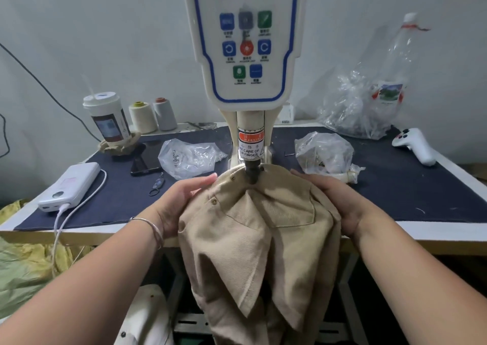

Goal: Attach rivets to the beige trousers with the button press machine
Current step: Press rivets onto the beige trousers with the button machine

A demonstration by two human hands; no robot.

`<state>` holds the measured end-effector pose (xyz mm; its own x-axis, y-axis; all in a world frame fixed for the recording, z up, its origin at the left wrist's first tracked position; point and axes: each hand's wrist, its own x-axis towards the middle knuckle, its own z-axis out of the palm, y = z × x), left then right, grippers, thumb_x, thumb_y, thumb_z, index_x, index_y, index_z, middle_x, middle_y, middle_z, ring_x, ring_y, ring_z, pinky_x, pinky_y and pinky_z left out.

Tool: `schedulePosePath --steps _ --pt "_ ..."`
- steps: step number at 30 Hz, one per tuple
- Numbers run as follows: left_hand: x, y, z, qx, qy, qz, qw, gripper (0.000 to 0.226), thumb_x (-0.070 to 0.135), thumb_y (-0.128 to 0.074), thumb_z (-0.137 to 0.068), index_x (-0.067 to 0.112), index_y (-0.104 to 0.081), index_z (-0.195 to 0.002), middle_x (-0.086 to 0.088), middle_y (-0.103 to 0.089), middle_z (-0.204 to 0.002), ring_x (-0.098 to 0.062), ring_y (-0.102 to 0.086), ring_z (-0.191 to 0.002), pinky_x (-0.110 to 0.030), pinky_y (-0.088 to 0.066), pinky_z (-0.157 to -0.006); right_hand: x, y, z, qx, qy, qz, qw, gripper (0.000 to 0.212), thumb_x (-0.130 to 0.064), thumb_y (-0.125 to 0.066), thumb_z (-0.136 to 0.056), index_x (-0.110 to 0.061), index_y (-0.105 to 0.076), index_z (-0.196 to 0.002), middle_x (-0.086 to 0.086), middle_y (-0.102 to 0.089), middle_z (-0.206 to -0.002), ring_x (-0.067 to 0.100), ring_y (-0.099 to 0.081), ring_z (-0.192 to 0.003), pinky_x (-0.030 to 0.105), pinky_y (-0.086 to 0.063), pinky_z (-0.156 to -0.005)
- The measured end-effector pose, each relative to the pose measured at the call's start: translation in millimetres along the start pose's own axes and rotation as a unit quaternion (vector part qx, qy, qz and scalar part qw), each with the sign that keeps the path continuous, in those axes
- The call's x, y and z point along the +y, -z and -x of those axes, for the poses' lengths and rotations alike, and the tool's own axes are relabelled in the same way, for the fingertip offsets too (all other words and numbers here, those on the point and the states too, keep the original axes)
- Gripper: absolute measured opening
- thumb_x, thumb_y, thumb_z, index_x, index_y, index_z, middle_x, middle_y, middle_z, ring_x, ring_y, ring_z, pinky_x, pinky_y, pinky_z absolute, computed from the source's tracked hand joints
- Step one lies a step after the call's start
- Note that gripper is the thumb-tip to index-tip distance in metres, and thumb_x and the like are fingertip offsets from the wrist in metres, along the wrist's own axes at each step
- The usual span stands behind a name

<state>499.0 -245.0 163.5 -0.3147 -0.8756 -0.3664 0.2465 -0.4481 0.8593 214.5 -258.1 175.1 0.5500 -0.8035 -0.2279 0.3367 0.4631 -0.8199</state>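
**Lina:** Both forearms come in from the bottom corners, nearest of all. Where are the hands?

**Omar:** On the beige trousers (253, 228), which hang over the front edge of the table (395, 228), their top bunched under the button press machine (243, 41). Left hand (181, 202) sits at about nine o'clock from the punch (252, 174), fingers fairly straight and laid along the cloth, thumb tucked against the fold. Right hand (334, 202) sits at about three o'clock, fingers stretched flat over the fabric. Neither one pinches anything that I can see.

**Lina:** And the relation that matters?

**Omar:** Punch tip touching the cloth at twelve o'clock from the midpoint between the hands. The waist edge runs left to right beneath it. Two rivets (214, 200) already show on the left side, toward ten o'clock of the pocket (290, 207). Both hands look about equally near the punch; the left fingertips perhaps a touch closer, so I'd judge that side needs the care.

**Lina:** Surface and room?

**Omar:** Dark blue cloth mat over a pale table. Power bank (69, 186) at nine o'clock, phone (146, 157), clear bags of hardware (189, 157), thread cones (143, 117), a cup (108, 117), a white controller (415, 144) at two o'clock. Pale wall behind.
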Motion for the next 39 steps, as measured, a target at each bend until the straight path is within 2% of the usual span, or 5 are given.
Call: schedulePosePath --steps 12,20,28,33,39 --pt "20.0 -13.4 20.1 -0.002 0.027 -0.184 0.983 0.05 0.013 -0.073 -0.043 0.001 -0.063 -0.09 -0.017 -0.059 -0.083 -0.029 -0.055 -0.073 -0.034 -0.045 -0.071 -8.8 -7.7 6.4 0.065 -0.099 0.066 0.991 0.02 -0.006 -0.051 -0.091 0.0 -0.069 -0.085 0.014 -0.07 -0.077 0.025 -0.07 -0.07 0.038 -0.058 -0.072" --pt "26.9 -20.7 22.6 -0.062 0.006 -0.181 0.982 0.043 0.002 -0.054 -0.054 0.007 -0.067 -0.095 -0.014 -0.059 -0.085 -0.025 -0.057 -0.076 -0.032 -0.049 -0.067 -18.1 -11.1 20.4 0.025 0.086 0.155 0.984 0.047 0.019 -0.041 -0.084 -0.009 -0.079 -0.085 0.009 -0.075 -0.096 0.017 -0.072 -0.086 0.022 -0.057 -0.068" --pt "28.0 -38.7 11.6 0.043 0.073 -0.155 0.984 0.007 0.017 -0.064 -0.058 0.01 -0.063 -0.06 -0.007 -0.057 -0.058 -0.02 -0.056 -0.05 -0.024 -0.049 -0.052 -1.3 -22.6 20.3 0.087 0.108 0.643 0.753 0.036 -0.044 -0.085 -0.064 -0.022 -0.061 -0.077 -0.012 -0.053 -0.068 0.002 -0.047 -0.066 0.018 -0.034 -0.06" --pt "26.0 -27.9 17.4 0.025 0.157 -0.29 0.944 0.007 0.02 -0.067 -0.065 0.013 -0.066 -0.065 -0.007 -0.063 -0.066 -0.02 -0.062 -0.061 -0.026 -0.05 -0.06 -14.5 -17.9 34.0 0.045 0.062 0.285 0.955 0.018 -0.029 -0.081 -0.065 -0.015 -0.071 -0.068 0.004 -0.063 -0.068 0.015 -0.059 -0.062 0.025 -0.047 -0.058" --pt "36.4 -29.6 32.8 -0.054 0.132 -0.325 0.935 0.026 0.022 -0.069 -0.079 0.005 -0.075 -0.098 -0.013 -0.072 -0.101 -0.02 -0.07 -0.084 -0.028 -0.057 -0.07 -1.5 -19.4 40.4 0.007 -0.027 0.441 0.897 0.016 -0.014 -0.079 -0.066 -0.017 -0.063 -0.061 0.018 -0.053 -0.084 0.026 -0.044 -0.062 0.024 -0.03 -0.044"
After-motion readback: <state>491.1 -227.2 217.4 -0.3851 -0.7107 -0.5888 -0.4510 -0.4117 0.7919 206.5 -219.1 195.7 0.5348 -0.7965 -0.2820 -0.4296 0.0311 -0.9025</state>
